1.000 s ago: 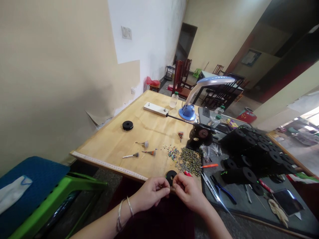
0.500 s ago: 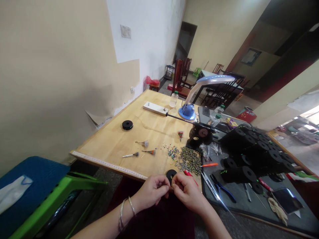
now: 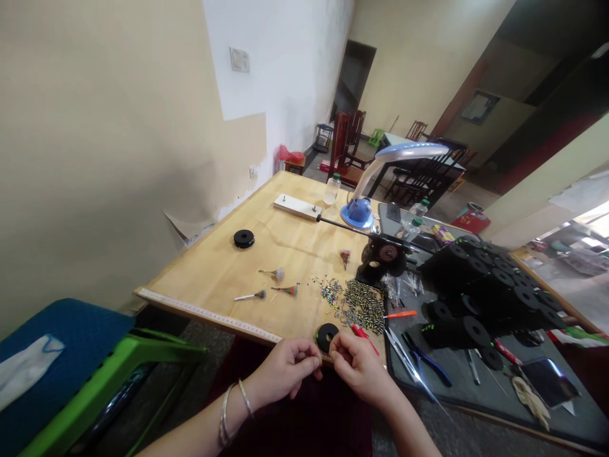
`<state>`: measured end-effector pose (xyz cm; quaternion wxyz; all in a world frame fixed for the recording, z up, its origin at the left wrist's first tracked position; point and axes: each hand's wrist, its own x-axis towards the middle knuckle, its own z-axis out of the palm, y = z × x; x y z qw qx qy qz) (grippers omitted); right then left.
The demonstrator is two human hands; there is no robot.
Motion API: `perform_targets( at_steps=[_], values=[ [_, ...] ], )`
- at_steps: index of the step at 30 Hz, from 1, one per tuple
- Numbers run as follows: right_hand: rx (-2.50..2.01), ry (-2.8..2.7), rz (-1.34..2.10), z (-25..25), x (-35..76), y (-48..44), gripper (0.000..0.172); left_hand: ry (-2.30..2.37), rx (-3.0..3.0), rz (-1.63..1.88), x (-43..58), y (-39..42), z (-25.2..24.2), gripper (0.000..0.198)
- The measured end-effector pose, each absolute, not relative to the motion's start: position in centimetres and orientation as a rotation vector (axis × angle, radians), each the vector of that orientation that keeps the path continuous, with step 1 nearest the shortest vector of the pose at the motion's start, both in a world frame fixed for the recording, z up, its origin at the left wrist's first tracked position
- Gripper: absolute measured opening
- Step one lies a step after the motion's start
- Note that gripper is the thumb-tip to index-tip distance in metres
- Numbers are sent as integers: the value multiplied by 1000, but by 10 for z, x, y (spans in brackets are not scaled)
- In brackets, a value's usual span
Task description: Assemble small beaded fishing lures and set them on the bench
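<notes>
Both hands are at the near edge of the wooden table [image 3: 214, 266], a small gap between them. My left hand [image 3: 294, 368], with bangles on its wrist, has thumb and forefinger pinched together. My right hand [image 3: 354, 362] is pinched too, its fingertips facing the left ones. Whatever lies between the fingers is too fine to make out. Just beyond the fingertips a black foam spool [image 3: 327, 336] lies flat, partly covered by the right hand. A red pen-like tool [image 3: 365, 338] sits beside the right hand. Past it spreads a pile of small striped black-and-yellow pieces [image 3: 364, 304].
Scissors [image 3: 404, 358], blue-handled pliers [image 3: 428, 365] and many black foam rolls [image 3: 457, 333] lie on the grey mat to the right. Small bundles [image 3: 285, 290] and another black spool [image 3: 244, 238] are to the left. A blue lamp [image 3: 359, 212] stands at the back.
My hands have drawn slightly apart, the left shifting a little left. More of the black spool shows between them.
</notes>
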<state>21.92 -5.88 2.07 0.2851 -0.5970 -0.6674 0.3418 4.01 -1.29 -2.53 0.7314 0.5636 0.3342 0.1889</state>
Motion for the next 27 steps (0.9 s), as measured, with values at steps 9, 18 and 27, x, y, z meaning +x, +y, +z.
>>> perform_targets(
  at_steps=[9,18,27],
  values=[
    [-1742,-1665,637,4,231,-63,18,760,1566,338,19,-25,-22,14],
    [-2141,-1697,222,-22,209,-58,31,809,2021,166,8,-35,-52,20],
    [-1501,-1183,839,-26,206,-62,21,817,2074,136,9,-40,-90,19]
  ],
)
